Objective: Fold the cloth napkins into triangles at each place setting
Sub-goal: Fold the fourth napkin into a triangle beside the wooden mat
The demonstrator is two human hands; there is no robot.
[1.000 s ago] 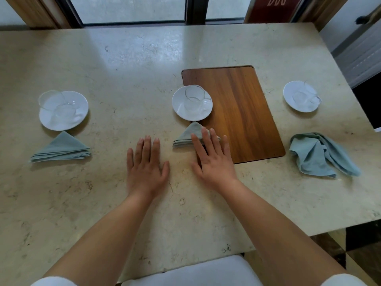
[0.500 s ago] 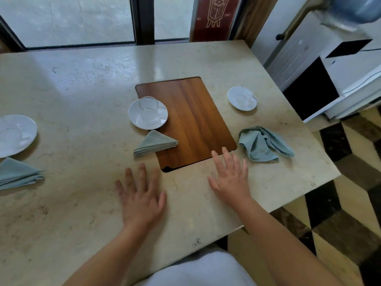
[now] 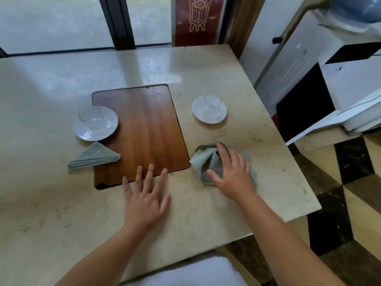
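Observation:
A crumpled grey-green napkin [image 3: 203, 159] lies on the stone table below the right saucer [image 3: 198, 112], which carries a glass cup [image 3: 213, 105]. My right hand [image 3: 232, 173] rests on top of this napkin with fingers spread, hiding its right half. A second napkin, folded into a triangle [image 3: 94, 156], lies below the left saucer [image 3: 82, 133] with its own glass cup [image 3: 91, 116]. My left hand [image 3: 145, 196] hovers flat and open over the table, fingertips at the near edge of the wooden inlay.
A brown wooden inlay [image 3: 142, 129] sits in the marble tabletop [image 3: 51, 213] between the two settings. The table's right edge [image 3: 288, 162] drops to a checkered floor. White appliances stand at right. A white seat cushion [image 3: 185, 273] is below me.
The view has swung right, so the leftmost setting has left the frame. My right hand has moved from the bare table onto the crumpled napkin. My left hand has followed rightward.

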